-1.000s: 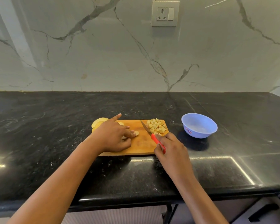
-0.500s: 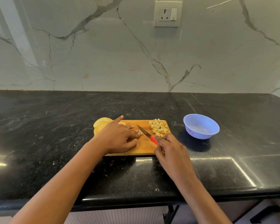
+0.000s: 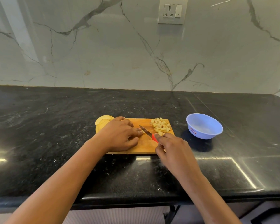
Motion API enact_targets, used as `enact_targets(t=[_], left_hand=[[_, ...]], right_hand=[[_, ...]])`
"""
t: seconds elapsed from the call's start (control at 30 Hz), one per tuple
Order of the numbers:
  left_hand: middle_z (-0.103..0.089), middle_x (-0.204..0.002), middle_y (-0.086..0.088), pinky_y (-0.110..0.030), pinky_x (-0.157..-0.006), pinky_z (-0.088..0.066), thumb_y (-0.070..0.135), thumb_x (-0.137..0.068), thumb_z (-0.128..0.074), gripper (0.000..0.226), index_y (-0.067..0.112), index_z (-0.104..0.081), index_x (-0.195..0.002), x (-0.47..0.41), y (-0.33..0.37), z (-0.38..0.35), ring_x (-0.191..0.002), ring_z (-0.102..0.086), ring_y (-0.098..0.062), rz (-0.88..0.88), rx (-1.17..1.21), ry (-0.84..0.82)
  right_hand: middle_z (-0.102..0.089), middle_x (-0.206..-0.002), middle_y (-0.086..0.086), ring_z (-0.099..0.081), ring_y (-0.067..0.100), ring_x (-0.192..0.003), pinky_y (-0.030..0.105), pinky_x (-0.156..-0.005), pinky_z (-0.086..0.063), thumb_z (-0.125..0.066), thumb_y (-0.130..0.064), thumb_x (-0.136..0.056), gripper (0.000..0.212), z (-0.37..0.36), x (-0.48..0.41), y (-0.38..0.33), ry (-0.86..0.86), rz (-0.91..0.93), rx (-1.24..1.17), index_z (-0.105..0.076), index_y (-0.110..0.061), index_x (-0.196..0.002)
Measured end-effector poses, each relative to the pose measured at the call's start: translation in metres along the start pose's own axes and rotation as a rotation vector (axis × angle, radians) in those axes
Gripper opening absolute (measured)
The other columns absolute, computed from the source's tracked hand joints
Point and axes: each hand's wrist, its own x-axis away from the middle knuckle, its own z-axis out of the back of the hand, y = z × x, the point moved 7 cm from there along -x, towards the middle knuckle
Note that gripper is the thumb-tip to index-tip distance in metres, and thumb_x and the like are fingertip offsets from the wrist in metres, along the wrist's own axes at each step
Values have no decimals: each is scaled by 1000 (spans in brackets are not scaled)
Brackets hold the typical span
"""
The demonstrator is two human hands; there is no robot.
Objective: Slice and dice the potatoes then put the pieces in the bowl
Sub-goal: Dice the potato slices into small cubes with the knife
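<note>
A wooden cutting board [image 3: 145, 146] lies on the black counter. My left hand [image 3: 120, 135] rests on its left half with fingers curled down over a potato piece that is almost hidden. My right hand [image 3: 170, 147] grips the red handle of a small knife [image 3: 146, 132], whose blade points up-left and meets the fingertips of my left hand. A heap of diced potato [image 3: 161, 126] sits at the board's far right corner. Round potato slices [image 3: 103, 121] lie stacked at the board's far left corner. The pale blue bowl [image 3: 204, 126] stands right of the board.
The black stone counter [image 3: 55, 135] runs wide to both sides, its front edge near my forearms. A marble wall with a power socket [image 3: 172, 11] rises behind it. Cabinet fronts with a dark handle [image 3: 267, 215] show below the edge.
My left index finger, stretched out before, has curled in with the others. The knife blade has swung left, from beside the diced heap to my left fingertips.
</note>
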Motion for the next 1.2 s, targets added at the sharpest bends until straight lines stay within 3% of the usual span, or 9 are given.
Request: enact_targets(t=[0.1,0.2,0.3,0.57,0.77,0.9,1.07,1.2], left_hand=[[-57,-132,8,-35,-109,-25,60,-75,2,80,41,-42,-140,0,0,0,-127,-42,-8,-3,7,7],[-58,-129,9,-33,-104,-29,60,-75,1,79,42,-42,-139,-1,-1,0,-123,-43,-8,1,12,20],[-58,-129,11,-33,-103,-31,60,-75,1,80,41,-42,-140,-2,-2,-1,-122,-44,-8,2,16,25],[-56,-131,18,-30,-104,-27,60,-75,1,78,45,-41,-139,-2,-6,-4,-120,-43,-4,44,30,5],[-60,-120,12,-27,-97,-32,47,-97,-37,35,44,-51,-129,-7,-9,-3,-110,-48,-7,173,159,33],[-62,-115,18,-29,-96,-34,42,-97,-47,34,39,-49,-131,-14,-4,5,-107,-50,-7,236,165,119],[-62,-114,12,-30,-92,-36,43,-96,-50,28,35,-63,-119,-22,-10,2,-105,-49,-9,319,174,151],[-63,-109,12,-28,-89,-35,47,-95,-48,29,34,-66,-114,-21,-14,3,-101,-51,-9,362,135,185]], right_hand=[[-59,-102,-6,-54,9,-79,21,-65,-43,-46,-25,-96,43,1,-4,-4,-32,17,23,-47,-25,-139],[-55,-111,-6,-47,10,-79,19,-59,-33,-39,-26,-99,45,1,-7,-7,-69,1,68,-39,-26,-144],[-49,-119,-2,-55,16,-89,23,-63,-33,-34,-25,-101,44,-6,-11,-16,-112,14,167,-34,-23,-145],[-48,-116,-3,-54,16,-89,23,-60,-33,-35,-28,-100,47,-6,13,-13,-141,-19,123,-29,-24,-147],[-56,-99,-8,-56,13,-74,20,-54,-35,-48,-26,-94,44,10,31,-1,-43,-68,30,-49,-26,-138],[-58,-105,-6,-59,16,-78,23,-61,-39,-47,-25,-95,44,9,27,5,1,-122,17,-48,-26,-139],[-59,-103,-3,-59,18,-76,25,-60,-39,-51,-23,-93,43,8,23,8,52,-174,2,-51,-24,-136],[-58,-104,-5,-52,9,-72,16,-58,-36,-48,-24,-95,43,9,21,3,79,-148,-42,-47,-26,-138]])
